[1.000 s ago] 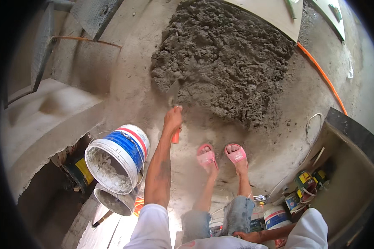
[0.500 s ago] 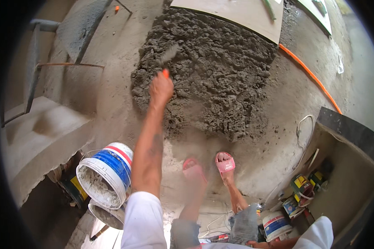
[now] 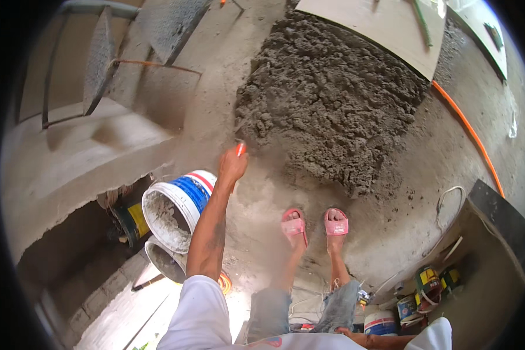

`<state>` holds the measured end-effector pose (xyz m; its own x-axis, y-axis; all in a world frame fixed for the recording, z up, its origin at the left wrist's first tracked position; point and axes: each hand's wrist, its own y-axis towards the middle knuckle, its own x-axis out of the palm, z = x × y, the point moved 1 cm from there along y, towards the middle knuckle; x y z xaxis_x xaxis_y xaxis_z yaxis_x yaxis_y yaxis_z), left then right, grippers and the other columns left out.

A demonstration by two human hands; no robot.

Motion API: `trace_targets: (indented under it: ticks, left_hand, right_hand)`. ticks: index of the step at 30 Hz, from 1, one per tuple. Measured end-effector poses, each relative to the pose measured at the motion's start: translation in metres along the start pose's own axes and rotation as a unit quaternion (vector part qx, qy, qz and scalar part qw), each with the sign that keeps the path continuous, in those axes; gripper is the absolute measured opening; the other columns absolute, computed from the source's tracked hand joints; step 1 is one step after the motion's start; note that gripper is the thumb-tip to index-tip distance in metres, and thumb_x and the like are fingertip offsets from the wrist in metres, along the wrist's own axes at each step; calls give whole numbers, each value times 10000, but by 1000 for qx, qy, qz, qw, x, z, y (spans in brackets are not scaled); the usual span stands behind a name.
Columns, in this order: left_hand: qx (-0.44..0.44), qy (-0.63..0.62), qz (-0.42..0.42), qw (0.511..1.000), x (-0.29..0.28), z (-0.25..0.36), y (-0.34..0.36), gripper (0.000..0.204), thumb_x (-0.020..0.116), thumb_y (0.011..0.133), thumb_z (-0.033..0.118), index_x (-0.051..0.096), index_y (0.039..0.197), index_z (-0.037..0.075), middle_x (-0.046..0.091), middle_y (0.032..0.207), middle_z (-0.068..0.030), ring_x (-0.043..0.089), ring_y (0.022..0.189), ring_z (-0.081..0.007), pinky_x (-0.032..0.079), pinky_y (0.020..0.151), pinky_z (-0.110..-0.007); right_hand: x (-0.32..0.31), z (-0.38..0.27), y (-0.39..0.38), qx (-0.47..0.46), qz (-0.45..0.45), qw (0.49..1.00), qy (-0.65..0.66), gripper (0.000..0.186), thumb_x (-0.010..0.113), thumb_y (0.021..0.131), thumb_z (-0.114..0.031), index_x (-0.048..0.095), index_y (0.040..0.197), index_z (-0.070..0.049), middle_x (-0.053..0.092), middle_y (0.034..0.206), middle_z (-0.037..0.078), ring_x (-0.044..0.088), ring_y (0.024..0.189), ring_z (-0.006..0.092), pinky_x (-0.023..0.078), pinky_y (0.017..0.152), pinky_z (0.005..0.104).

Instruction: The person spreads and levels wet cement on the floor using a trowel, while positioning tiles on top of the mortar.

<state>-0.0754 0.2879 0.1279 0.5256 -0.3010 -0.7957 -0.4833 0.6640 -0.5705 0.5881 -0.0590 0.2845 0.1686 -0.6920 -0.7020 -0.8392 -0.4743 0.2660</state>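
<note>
My left hand (image 3: 233, 167) is closed round the orange handle of a trowel (image 3: 241, 150). Its blade is barely visible now. The hand is at the near left edge of a spread bed of wet grey mortar (image 3: 332, 99), just beyond a white bucket (image 3: 164, 230) with blue and red bands. That bucket is smeared with mortar inside, and my forearm passes close by its right side. My right hand (image 3: 356, 336) rests low by my thigh at the bottom edge, its fingers mostly hidden.
A large pale tile (image 3: 379, 29) borders the mortar's far side, with a green strip on it. An orange hose (image 3: 469, 128) curves along the right. Paint cans (image 3: 427, 286) stand in a recess at lower right. A concrete ledge (image 3: 99, 169) and metal-framed stand lie left.
My left hand and the trowel have drawn back from over the mortar to its near left edge. The whole view has shifted, so the scene sits farther right.
</note>
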Motion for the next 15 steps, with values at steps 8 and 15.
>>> trace_targets:
  ticks: [8,15]
  left_hand:
    - [-89,-213,-188,955,42,20,9,346,563,847,310,636,912,-22,659,761,-224,664,732,-357,499,664,-450]
    - [-64,-166,44,983,66,17,4,349,562,851,275,647,961,-46,655,926,-296,631,933,-446,495,814,-481]
  right_hand:
    - [-18,19,-63,-28,-59,997,-41,608,598,852,-286,420,1362,-5,488,1360,164,476,1197,265,336,1050,389]
    - [-38,10,-71,-12,-84,993,-85,630,601,857,-292,400,1375,3,479,1381,150,466,1211,243,341,1050,350]
